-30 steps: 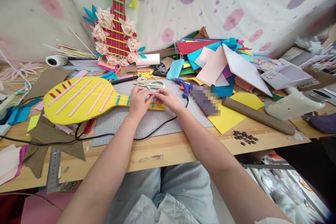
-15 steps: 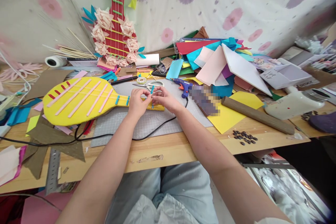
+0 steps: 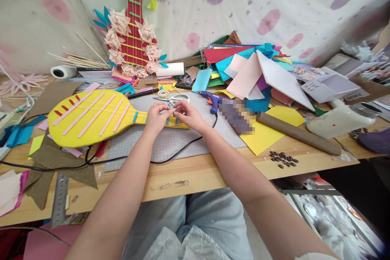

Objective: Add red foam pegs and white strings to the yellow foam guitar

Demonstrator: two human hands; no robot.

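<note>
A yellow toy guitar (image 3: 73, 134) with pink strips across its body lies on the grey cutting mat (image 3: 134, 150), its neck pointing right. Short blue strips (image 3: 135, 116) cross the neck. My left hand (image 3: 156, 118) and my right hand (image 3: 189, 116) meet just above the neck, fingertips pinched together. Between them is a small blue paper strip (image 3: 169, 106), mostly covered by the fingers. Scissors (image 3: 175, 98) lie just behind my hands, and a blue glue gun (image 3: 211, 100) rests to their right.
A red guitar (image 3: 133, 44) with paper flowers leans at the back. Coloured sheets (image 3: 243, 73) pile up behind the glue gun. The black cord (image 3: 170, 160) crosses the mat. At right are a brown roll (image 3: 298, 134), black beads (image 3: 283, 158) and a white jar (image 3: 341, 122).
The blue strip stood upright between my fingertips and now is turned and mostly hidden by them. Both hands have shifted slightly left, and the whole view has moved a little.
</note>
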